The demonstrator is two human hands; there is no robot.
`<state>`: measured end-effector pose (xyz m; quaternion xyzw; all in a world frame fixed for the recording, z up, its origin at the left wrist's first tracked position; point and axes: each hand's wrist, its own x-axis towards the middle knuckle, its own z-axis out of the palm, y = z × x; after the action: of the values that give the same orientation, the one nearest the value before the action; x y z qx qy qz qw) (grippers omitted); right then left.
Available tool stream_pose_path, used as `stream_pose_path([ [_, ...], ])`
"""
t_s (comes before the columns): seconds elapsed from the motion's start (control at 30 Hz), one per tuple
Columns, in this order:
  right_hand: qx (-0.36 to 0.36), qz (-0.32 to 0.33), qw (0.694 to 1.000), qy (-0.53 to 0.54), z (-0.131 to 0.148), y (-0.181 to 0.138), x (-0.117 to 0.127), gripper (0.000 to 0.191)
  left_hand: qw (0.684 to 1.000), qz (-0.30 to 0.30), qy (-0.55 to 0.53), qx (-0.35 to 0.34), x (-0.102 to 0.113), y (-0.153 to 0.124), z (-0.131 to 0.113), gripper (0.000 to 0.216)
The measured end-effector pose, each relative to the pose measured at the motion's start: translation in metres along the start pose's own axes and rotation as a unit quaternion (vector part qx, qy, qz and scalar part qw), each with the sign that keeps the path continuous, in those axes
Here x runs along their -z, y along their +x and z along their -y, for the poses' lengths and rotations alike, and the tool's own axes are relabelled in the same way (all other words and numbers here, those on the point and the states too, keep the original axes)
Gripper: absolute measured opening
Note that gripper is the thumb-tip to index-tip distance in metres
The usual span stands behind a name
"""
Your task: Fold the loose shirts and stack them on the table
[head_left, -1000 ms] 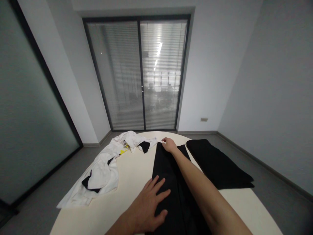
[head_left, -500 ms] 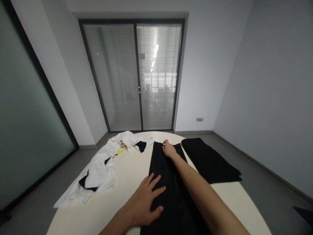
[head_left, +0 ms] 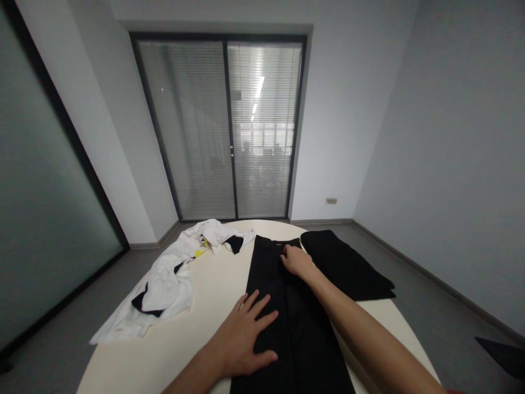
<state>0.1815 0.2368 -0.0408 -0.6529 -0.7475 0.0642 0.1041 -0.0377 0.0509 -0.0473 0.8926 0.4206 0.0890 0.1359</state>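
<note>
A pair of black trousers (head_left: 273, 306) lies lengthwise on the table, its waistband at the far end with a small pale label at the inner edge. My left hand (head_left: 248, 331) rests on the left part of the cloth, fingers spread. Near the waistband, my right hand (head_left: 298, 261) has its fingers curled down against the trousers, the thumb side toward the middle; the fingertips are partly hidden. The near end of the trousers runs out of the picture at the bottom.
The round cream table (head_left: 213, 284) also bears a crumpled white garment (head_left: 168, 284) with black and yellow patches, on the left. Folded black cloth (head_left: 348, 265) lies at the right. Beyond the table stands a glass door with blinds (head_left: 262, 131).
My right hand has moved right and slightly nearer along the waistband, uncovering the label. The right side of the trousers lies more spread out. My left hand stays nearly in place.
</note>
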Motion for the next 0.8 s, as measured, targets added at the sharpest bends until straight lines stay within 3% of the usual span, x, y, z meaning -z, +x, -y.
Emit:
stream_pose_path([
  [0.17, 0.02, 0.063, 0.998, -0.012, -0.017, -0.037, -0.011, 0.052, 0.994, -0.089, 0.05, 0.049, -0.003, 0.005, -0.002, 0.063],
  [0.3, 0.012, 0.084, 0.996, -0.011, -0.016, -0.042, -0.028, 0.066, 0.991, -0.099, 0.054, 0.076, -0.009, 0.006, -0.009, 0.046],
  [0.47, 0.019, 0.041, 0.999, 0.008, -0.013, -0.02, -0.041, 0.065, 0.995, -0.07, 0.034, 0.059, -0.009, 0.001, -0.01, 0.058],
  [0.6, 0.044, 0.007, 0.998, 0.053, -0.015, -0.006, -0.033, 0.059, 0.997, -0.063, 0.019, 0.031, -0.006, -0.003, -0.008, 0.059],
  [0.73, 0.078, -0.074, 0.99, 0.092, -0.017, -0.018, -0.013, 0.041, 0.996, -0.079, 0.027, 0.019, -0.012, 0.002, -0.002, 0.052],
  [0.8, 0.081, -0.082, 0.99, 0.082, -0.019, -0.034, -0.004, 0.033, 0.993, -0.105, 0.044, 0.018, -0.015, 0.007, 0.0, 0.048],
])
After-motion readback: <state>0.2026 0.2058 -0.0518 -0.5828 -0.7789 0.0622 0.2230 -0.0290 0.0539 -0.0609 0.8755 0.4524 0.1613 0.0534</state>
